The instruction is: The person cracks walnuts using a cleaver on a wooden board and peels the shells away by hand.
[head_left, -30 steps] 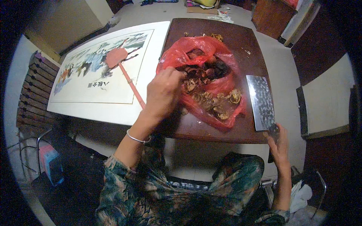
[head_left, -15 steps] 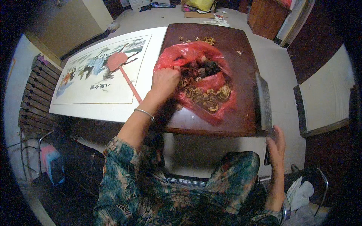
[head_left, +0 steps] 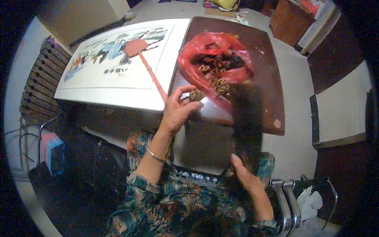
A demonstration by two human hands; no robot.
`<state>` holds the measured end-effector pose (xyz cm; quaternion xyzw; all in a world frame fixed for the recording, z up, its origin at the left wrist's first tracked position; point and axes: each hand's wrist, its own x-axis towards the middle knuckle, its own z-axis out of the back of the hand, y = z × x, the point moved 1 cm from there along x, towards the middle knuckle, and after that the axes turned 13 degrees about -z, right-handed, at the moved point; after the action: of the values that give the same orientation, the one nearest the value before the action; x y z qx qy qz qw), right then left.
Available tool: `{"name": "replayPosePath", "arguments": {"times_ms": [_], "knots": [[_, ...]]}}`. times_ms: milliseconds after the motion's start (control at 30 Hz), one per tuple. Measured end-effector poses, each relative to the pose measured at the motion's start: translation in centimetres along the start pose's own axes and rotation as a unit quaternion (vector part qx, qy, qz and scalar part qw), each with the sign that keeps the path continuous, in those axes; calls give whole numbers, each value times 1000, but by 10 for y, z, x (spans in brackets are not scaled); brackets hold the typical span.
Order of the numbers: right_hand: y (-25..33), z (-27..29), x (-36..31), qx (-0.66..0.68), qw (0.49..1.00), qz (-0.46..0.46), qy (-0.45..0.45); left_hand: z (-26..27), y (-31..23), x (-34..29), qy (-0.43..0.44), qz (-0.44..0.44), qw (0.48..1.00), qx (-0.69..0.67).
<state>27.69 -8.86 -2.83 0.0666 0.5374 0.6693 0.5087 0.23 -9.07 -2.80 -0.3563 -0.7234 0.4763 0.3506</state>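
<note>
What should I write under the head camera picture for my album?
Left hand pinches a brown nut, right hand holds a cleaver, red plastic bag on the brown tabletop.

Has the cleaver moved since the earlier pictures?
Yes, the cleaver moved left, from the right edge of the brown table toward the red bag.

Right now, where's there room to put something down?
Mostly bare: the white tabletop left of the red swatter, and the brown table between the red bag and the right edge. It's crowded at the bag's near side: the left hand holds a walnut, the right hand a cleaver.
</note>
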Motion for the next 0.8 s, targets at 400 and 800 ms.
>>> {"name": "replayPosePath", "arguments": {"times_ms": [400,800], "knots": [[47,-54,60,-102,949,288,-70,29,29,-5,35,-295,840,454],[60,-51,63,-93,978,187,-28,35,36,-9,-8,-263,881,394]]}}
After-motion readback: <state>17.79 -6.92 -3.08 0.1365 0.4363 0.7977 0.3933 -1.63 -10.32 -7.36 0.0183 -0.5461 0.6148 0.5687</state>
